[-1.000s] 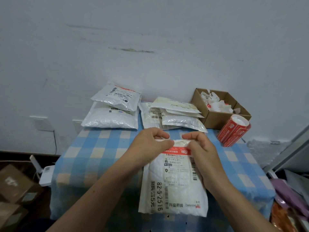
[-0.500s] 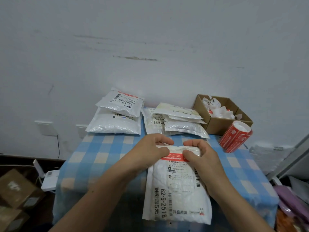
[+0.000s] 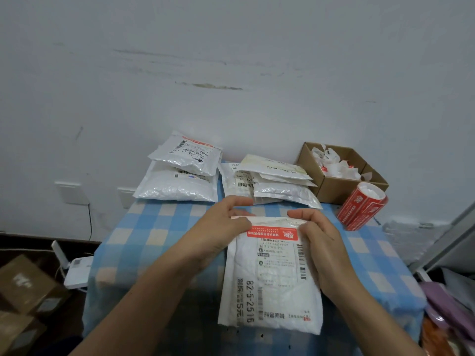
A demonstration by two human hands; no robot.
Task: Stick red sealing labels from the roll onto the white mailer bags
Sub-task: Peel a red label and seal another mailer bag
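Red label (image 3: 272,232) sits across the top of the white mailer bag (image 3: 270,291), flat on the checkered tabletop (image 3: 144,242). Left hand (image 3: 221,227) and right hand (image 3: 318,242) have fingers clamped on its top corners, label roll (image 3: 362,206) off right.

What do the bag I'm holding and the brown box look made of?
The mailer bag looks like thin plastic film: white, slightly glossy, crinkled over soft contents. The box is probably corrugated cardboard: matte brown, with folded flaps.
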